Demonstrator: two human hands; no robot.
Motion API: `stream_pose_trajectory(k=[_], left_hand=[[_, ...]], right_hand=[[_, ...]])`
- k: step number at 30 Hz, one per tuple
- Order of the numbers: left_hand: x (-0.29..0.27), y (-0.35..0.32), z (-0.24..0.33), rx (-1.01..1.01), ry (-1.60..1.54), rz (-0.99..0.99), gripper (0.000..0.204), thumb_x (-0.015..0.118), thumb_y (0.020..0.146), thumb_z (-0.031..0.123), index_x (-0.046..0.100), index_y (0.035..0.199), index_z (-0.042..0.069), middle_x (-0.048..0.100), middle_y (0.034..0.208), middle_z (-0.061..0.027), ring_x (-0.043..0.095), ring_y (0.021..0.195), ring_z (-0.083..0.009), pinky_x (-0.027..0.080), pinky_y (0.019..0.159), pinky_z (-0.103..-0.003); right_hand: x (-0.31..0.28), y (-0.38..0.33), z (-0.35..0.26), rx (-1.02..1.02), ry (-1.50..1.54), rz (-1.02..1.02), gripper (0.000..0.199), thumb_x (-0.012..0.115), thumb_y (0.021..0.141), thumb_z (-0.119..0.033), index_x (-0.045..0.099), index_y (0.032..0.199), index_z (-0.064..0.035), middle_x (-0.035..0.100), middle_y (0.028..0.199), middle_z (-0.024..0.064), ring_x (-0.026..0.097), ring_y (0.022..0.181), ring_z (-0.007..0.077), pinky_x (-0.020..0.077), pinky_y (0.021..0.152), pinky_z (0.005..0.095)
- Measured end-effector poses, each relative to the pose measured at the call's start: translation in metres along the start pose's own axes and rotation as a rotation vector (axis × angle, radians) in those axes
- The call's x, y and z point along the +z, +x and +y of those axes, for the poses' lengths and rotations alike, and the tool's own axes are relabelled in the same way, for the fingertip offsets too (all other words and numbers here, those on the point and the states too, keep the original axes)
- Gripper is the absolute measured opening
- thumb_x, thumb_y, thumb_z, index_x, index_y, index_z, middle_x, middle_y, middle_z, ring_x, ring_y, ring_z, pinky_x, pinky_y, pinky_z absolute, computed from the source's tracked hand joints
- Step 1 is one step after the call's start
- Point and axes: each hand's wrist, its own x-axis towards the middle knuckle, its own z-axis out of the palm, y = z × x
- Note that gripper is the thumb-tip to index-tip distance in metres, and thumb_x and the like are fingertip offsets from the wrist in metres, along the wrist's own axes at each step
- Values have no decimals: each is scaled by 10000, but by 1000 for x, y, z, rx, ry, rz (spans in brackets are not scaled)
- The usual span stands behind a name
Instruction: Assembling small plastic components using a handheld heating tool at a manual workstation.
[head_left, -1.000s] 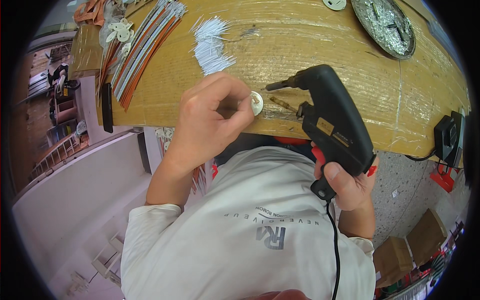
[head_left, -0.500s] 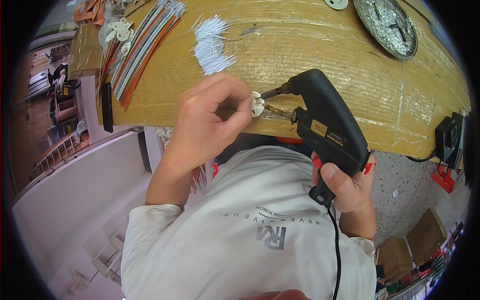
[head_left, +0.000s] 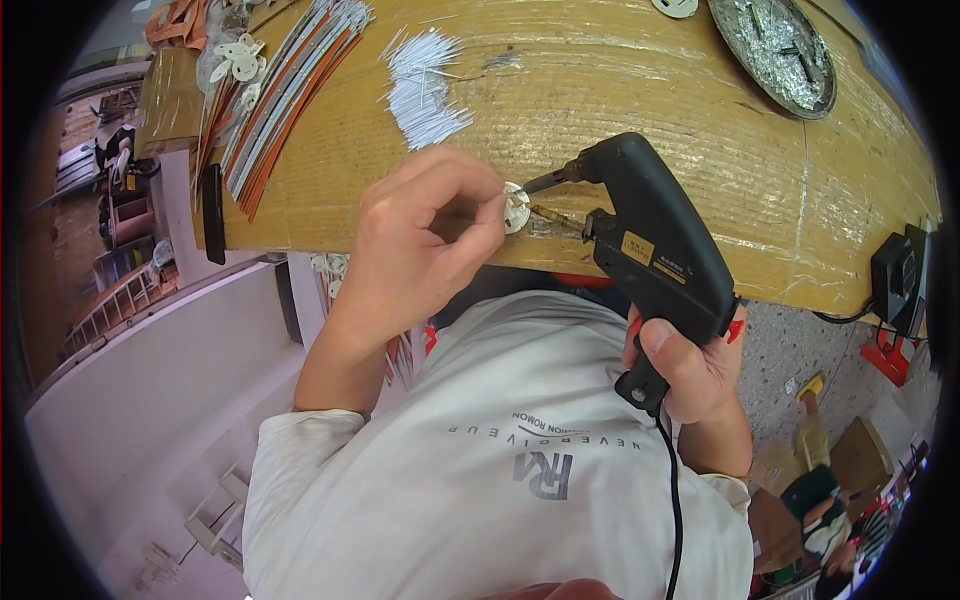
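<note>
My right hand (head_left: pixel 690 370) is closed round the handle of a black soldering gun (head_left: pixel 665 235), its cord hanging down over my shirt. The gun's metal tip reaches left to the upper right edge of a small round white disc (head_left: pixel 516 210) with coppery bits on it. A thin brownish tube under the tip also points at the disc. My left hand (head_left: pixel 430 220) is pinched shut, thumb and forefinger at the disc's left edge. Whether they grip the disc itself or something thin on it is hidden by the fingers.
Short white sticks or tubes (head_left: pixel 425 95) lie heaped beyond my left hand. Bundled orange, white and grey strips (head_left: pixel 290 100) and more white discs (head_left: pixel 240 60) are at the far left. A round metal dish (head_left: pixel 825 105) holds shiny scraps, far right. A black box (head_left: pixel 895 270) sits at the right edge.
The soldering gun has shifted very slightly, its tip now touching or near the disc's upper right edge. The disc has turned a little. Another person has come into view at the lower right.
</note>
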Motion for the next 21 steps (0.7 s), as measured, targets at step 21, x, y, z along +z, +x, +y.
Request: stream_pose_trajectory(k=[21], left_hand=[[5, -3, -5, 52, 5, 51, 95, 723, 821, -73, 692, 882, -8, 706, 890, -85, 674, 766, -186, 546, 657, -291]], right_hand=[[8, 6, -9, -27, 71, 21, 150, 670, 858, -80, 667, 957, 33, 578, 689, -17, 479, 617, 82, 403, 556, 271]])
